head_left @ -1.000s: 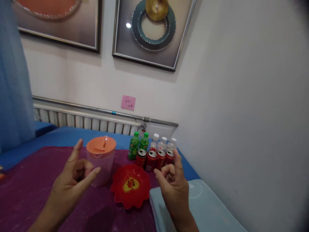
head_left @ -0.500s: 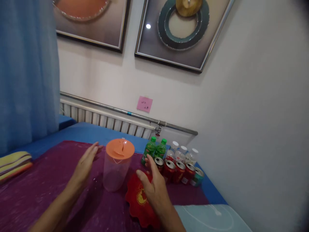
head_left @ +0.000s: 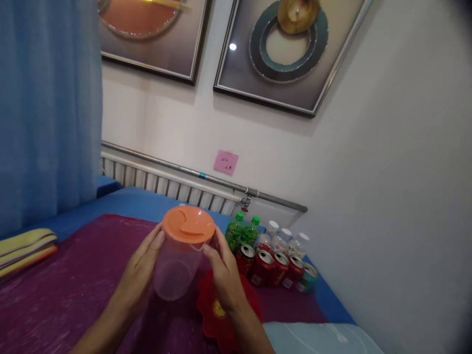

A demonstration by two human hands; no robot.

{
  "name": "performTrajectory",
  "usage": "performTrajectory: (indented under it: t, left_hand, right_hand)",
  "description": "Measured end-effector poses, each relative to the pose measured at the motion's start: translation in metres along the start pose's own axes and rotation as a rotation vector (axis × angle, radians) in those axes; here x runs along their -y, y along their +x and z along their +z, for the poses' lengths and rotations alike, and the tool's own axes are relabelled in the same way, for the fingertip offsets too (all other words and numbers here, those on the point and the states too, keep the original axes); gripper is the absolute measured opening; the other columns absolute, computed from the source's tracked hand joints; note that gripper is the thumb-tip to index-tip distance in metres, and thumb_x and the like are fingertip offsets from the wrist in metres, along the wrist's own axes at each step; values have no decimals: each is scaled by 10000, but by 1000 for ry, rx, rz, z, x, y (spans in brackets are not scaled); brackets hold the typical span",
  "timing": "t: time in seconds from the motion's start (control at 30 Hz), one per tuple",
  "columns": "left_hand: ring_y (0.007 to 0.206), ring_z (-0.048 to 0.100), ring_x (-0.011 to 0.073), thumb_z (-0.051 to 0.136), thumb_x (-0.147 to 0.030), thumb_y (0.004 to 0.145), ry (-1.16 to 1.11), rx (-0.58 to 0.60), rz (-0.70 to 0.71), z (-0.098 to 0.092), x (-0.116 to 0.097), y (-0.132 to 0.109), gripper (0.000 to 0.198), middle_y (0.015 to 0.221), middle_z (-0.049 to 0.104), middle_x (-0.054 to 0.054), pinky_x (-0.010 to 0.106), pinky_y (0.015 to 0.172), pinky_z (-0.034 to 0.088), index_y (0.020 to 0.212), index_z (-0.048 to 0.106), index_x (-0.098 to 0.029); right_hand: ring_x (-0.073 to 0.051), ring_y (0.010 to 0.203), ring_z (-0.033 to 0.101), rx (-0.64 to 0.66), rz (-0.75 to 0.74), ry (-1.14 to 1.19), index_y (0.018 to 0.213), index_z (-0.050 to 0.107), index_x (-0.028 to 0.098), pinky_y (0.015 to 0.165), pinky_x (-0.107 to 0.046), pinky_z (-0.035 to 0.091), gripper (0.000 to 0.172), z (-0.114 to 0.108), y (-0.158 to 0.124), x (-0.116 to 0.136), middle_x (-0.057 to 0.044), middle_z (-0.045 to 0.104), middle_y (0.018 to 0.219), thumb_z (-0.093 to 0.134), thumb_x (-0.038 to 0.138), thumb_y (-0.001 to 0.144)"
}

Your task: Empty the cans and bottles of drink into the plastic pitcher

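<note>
A clear plastic pitcher with an orange lid is between my two hands over the purple cloth. My left hand presses on its left side near the rim. On the right side, my right hand grips it just under the lid, thumb in front. The pitcher leans slightly. A red scalloped tray with a yellow emblem lies partly beneath my right forearm.
Several drink cans stand at the right, with green bottles and white-capped clear bottles behind. Folded yellow cloths lie far left. A light blue mat is at the lower right; a radiator lines the wall.
Both hands have closed in on the pitcher and now hold it from either side. The pitcher has turned and tilted a little. The view has shifted slightly.
</note>
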State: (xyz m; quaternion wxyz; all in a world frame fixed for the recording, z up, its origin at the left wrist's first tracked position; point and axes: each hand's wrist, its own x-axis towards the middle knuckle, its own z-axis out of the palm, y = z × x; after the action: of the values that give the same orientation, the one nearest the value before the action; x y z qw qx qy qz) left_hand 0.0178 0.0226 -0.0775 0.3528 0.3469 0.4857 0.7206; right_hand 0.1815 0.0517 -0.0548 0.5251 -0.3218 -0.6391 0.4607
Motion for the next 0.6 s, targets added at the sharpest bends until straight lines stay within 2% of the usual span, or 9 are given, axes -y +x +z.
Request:
performTrajectory:
  t: [0.07, 0.13, 0.27, 0.37, 0.43, 0.53, 0.6]
  left_hand:
    - [1415, 474, 296, 665, -608, 799, 15, -81, -32, -3, -5, -10, 605, 1441, 609, 69, 497, 1208, 367, 1285, 642, -250]
    - [1416, 467, 311, 698, -593, 757, 22, -126, -66, -6, -2, -18, 606, 1425, 617, 83, 509, 1189, 391, 1242, 642, -235]
    - [1375, 500, 327, 778, -564, 669, 55, -69, -52, -14, 24, -28, 721, 1422, 600, 115, 534, 1176, 394, 1272, 584, -220]
    - [1303, 547, 340, 825, -556, 608, 130, 6, -1, -26, 45, -26, 835, 1422, 581, 145, 564, 1150, 405, 1313, 546, -207]
    - [1307, 534, 364, 843, -563, 567, 223, 46, 35, -35, 55, -20, 939, 1469, 532, 172, 588, 1140, 402, 1364, 514, -192]
    - [1426, 411, 395, 876, -550, 502, 370, 103, 63, -44, 61, -9, 1132, 1579, 408, 194, 605, 1200, 312, 1471, 423, -178]
    - [1485, 328, 395, 890, -537, 486, 405, 153, 87, -45, 62, -4, 1221, 1611, 362, 190, 603, 1233, 245, 1525, 352, -188]
  right_hand:
    - [-254, 1407, 513, 38, 21, 95, 1428, 557, 225, 1165, -375, 410, 598, -1, 3, -2, -28, 594, 1481, 584, 294, 835]
    - [-254, 1400, 521, 50, 54, 154, 1391, 588, 224, 1158, -382, 416, 589, -3, 6, -13, -26, 615, 1459, 568, 262, 804]
    - [-261, 1351, 565, 61, 76, 190, 1348, 615, 225, 1120, -399, 448, 564, -7, 4, -36, -43, 645, 1420, 550, 273, 790]
    - [-266, 1272, 617, 48, 103, 175, 1269, 652, 224, 1046, -394, 499, 513, -13, 0, -39, -58, 690, 1346, 548, 292, 771]
    - [-261, 1188, 652, -27, 105, 92, 1172, 677, 217, 999, -385, 517, 426, -17, -2, -33, -68, 727, 1248, 550, 308, 775]
    - [-245, 1080, 665, -173, 13, -156, 1079, 664, 210, 956, -374, 510, 317, -19, -2, -12, -81, 734, 1128, 563, 381, 831]
    - [-248, 1033, 662, -137, -80, -366, 1087, 651, 199, 932, -383, 493, 323, -13, 2, 5, -97, 727, 1095, 579, 399, 844]
